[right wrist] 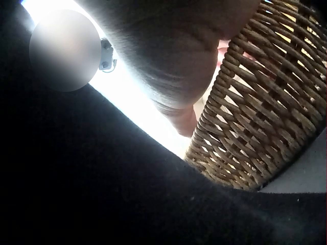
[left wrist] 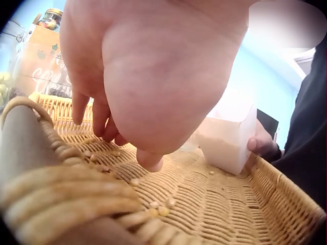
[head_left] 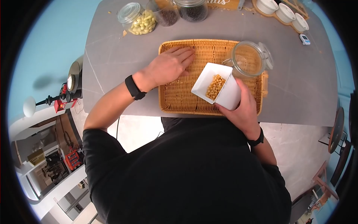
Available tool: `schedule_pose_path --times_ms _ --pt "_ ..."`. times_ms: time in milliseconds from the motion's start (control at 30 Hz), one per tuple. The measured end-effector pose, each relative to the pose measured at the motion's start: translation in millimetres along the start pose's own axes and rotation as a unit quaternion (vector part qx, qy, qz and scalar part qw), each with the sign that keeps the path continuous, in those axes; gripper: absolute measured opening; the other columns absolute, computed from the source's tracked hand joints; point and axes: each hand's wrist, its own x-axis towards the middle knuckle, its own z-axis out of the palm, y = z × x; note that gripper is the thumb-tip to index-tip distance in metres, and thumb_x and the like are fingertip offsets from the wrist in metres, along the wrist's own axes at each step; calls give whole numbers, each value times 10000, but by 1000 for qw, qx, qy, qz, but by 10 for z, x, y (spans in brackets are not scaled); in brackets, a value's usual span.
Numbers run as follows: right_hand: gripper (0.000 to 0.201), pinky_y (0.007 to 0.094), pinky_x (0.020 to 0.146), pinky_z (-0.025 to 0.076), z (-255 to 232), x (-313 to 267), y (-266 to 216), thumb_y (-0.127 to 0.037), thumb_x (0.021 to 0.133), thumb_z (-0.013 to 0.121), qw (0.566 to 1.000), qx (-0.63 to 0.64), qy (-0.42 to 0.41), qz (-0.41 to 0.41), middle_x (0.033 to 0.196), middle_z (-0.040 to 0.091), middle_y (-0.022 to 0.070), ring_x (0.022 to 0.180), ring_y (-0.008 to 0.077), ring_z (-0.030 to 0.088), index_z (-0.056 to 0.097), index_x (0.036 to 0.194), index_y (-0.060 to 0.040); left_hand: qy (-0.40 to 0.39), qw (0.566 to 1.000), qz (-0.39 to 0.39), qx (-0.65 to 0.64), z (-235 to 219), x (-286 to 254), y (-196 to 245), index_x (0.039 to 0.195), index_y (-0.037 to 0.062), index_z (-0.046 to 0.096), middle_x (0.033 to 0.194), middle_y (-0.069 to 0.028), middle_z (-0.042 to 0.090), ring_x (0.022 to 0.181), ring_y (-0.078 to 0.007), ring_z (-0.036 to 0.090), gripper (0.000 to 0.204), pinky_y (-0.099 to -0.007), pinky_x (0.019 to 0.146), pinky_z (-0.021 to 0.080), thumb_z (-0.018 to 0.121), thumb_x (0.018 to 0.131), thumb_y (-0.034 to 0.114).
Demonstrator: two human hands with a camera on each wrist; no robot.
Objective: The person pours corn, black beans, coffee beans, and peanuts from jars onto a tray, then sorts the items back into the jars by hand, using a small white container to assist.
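Note:
My left hand [head_left: 166,69] reaches into the left part of a wicker basket [head_left: 177,102], palm down with its fingers extended. Below it in the left wrist view, loose corn kernels [left wrist: 162,210] are scattered over the woven bottom. My right hand [head_left: 246,112] grips a white square container [head_left: 232,95] at its right side, thumb along the wall. The container is tilted over the basket, with a heap of yellow corn kernels [head_left: 215,87] inside. In the right wrist view the basket's side hides part of the right hand [right wrist: 173,56].
An open glass jar [head_left: 246,58] with a clip lid lies at the basket's right end. Along the table's far side are a jar of pale yellow pieces [head_left: 141,23], jars of dark contents [head_left: 193,11], white ramekins [head_left: 285,14] on a wooden tray and a small timer [head_left: 304,39].

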Motion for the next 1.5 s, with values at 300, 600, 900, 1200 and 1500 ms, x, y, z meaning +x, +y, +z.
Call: schedule_pose_path --times_ms 300,600,900,1200,1500 --pt "1001 527 1015 627 14 -11 29 -257 764 1056 1000 -7 -3 -10 1412 693 259 1244 458 728 532 1578 0 -125 989 -65 37 -225 -288 -40 1256 -97 734 1271 -197 738 1264 -369 707 509 -442 1128 576 839 931 282" --pt "1003 522 1000 631 13 -3 21 -256 767 1055 1000 -5 1 -13 1403 694 262 1237 460 728 528 1578 11 -5 995 -63 78 -157 -148 182 1233 -56 724 1164 -172 734 1171 -347 723 514 -430 1025 614 872 912 317" --pt "989 525 1025 621 15 -15 28 -258 774 1049 1000 -5 1 -7 1418 691 256 1265 456 717 533 1573 14 -98 985 -133 55 -98 -169 145 1140 -42 696 1105 -166 720 1123 -342 722 500 -427 988 612 845 956 398" --pt "999 524 1044 616 15 -20 28 -248 770 1050 1000 -10 -4 -6 1433 683 256 1280 453 711 526 1580 11 -51 991 -96 80 -160 -197 238 1138 -38 724 1034 -150 730 1092 -313 717 496 -411 986 595 819 974 420" --pt "989 524 1035 621 3 2 15 -246 774 1048 1000 0 2 -10 1406 699 257 1266 453 721 528 1574 14 -109 981 -126 97 -82 -137 115 1159 -39 712 1058 -171 730 1103 -327 711 510 -429 1041 558 795 994 436"
